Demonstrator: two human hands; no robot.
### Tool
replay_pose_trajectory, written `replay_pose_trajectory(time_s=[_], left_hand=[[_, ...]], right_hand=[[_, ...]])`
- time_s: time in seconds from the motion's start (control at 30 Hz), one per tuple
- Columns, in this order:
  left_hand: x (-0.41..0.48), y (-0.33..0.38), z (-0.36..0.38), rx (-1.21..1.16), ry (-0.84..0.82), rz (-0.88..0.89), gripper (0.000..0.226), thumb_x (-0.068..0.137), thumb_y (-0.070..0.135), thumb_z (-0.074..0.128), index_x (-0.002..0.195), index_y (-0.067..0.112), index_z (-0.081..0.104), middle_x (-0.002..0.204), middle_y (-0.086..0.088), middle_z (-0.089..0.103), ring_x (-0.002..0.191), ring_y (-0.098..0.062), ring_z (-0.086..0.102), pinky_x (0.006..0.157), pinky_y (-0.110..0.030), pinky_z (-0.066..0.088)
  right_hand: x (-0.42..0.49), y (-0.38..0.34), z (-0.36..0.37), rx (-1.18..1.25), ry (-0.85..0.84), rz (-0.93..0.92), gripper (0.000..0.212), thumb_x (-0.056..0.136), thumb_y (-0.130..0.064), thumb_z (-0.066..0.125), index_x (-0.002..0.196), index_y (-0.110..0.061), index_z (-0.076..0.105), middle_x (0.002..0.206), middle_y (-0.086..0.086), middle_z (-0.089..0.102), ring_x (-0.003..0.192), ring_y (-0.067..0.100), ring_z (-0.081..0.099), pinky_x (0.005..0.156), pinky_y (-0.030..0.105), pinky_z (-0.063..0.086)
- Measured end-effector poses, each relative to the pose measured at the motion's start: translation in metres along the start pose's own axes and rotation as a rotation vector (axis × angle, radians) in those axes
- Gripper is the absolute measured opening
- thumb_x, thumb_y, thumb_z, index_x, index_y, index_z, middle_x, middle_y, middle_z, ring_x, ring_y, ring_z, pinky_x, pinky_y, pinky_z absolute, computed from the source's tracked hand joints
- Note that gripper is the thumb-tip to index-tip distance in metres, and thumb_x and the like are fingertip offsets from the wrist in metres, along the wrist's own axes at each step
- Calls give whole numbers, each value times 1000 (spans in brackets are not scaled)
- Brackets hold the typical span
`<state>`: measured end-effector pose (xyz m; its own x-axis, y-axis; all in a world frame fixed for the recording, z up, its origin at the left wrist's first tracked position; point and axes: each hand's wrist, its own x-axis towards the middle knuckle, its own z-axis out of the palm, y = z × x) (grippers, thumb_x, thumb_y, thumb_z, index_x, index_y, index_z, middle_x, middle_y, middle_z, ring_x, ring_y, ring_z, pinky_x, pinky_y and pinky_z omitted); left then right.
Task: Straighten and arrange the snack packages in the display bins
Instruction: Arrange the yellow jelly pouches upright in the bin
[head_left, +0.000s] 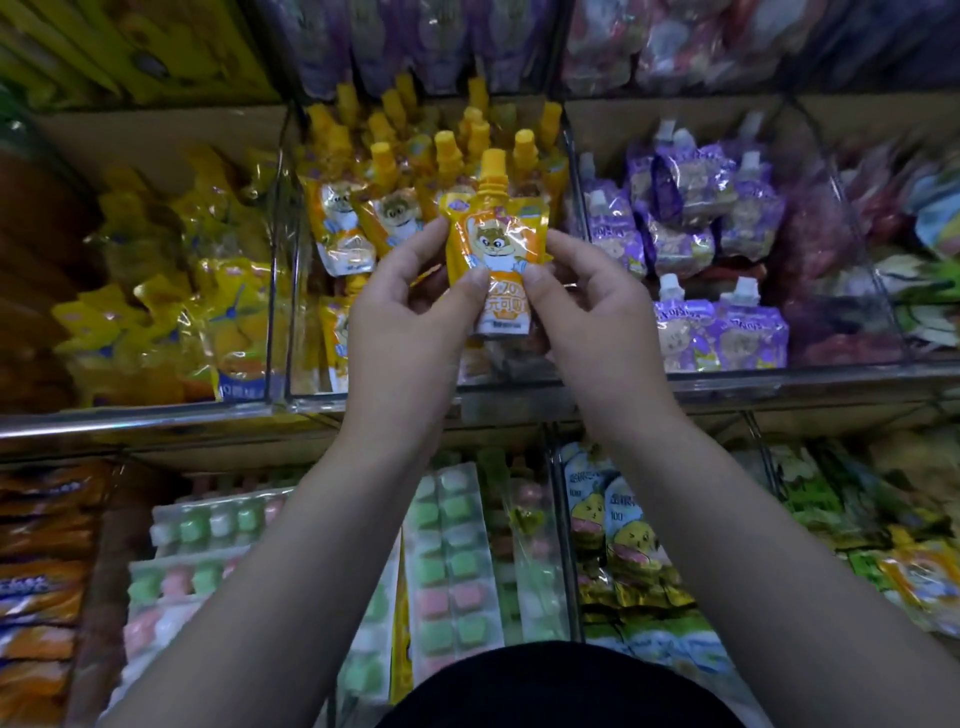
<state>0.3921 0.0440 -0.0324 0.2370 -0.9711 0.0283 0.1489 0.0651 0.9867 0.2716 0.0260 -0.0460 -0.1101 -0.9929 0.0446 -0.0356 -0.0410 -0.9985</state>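
The middle clear bin (374, 402) is packed with orange spouted pouches (337, 223), caps at the far end. Over it, the left hand (410, 306) and right hand (587, 301) both pinch one orange pouch (493, 234), thumbs on its face and fingers curled behind. Its long axis runs straight away from the person, with the yellow cap (493, 166) farthest. A cartoon animal is printed on the front, and "70" peeks out by the thumbs. The rest is unreadable.

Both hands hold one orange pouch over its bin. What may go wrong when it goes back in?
1. The left hand and right hand pinch the orange pouch only by its glossy wrapper; it might slip and fall onto the candy trays below.
2. The standing orange pouches behind are crowded; pushing it in could topple them.
3. The purple pouches lie just beyond a thin divider, so it may land in the wrong bin.
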Motion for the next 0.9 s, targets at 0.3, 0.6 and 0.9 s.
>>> replay_pose_trajectory(time_s=[0.3, 0.6, 0.9], left_hand=[[46, 5, 1, 60, 38, 65, 49, 90, 4, 67, 136, 16, 54, 122, 5, 65, 110, -7, 64, 91, -28, 55], [89, -8, 1, 177, 28, 49, 55, 92, 6, 65, 142, 20, 50, 132, 3, 59, 113, -5, 61, 92, -30, 56], [87, -32, 2, 262, 11, 33, 36, 94, 17, 61, 129, 27, 62, 120, 8, 65, 107, -2, 63, 92, -35, 56]], right_hand=[[47, -11, 20, -84, -6, -123, 30, 93, -13, 64, 110, -37, 59, 85, -8, 55, 71, 8, 52, 64, 31, 54], [102, 3, 29, -357, -31, -199, 21, 90, -21, 65, 109, -30, 62, 90, 4, 67, 76, 21, 64, 73, 39, 56], [105, 18, 23, -351, -41, -128, 25, 93, -22, 67, 117, -19, 62, 88, -11, 65, 73, -4, 62, 64, 12, 51]])
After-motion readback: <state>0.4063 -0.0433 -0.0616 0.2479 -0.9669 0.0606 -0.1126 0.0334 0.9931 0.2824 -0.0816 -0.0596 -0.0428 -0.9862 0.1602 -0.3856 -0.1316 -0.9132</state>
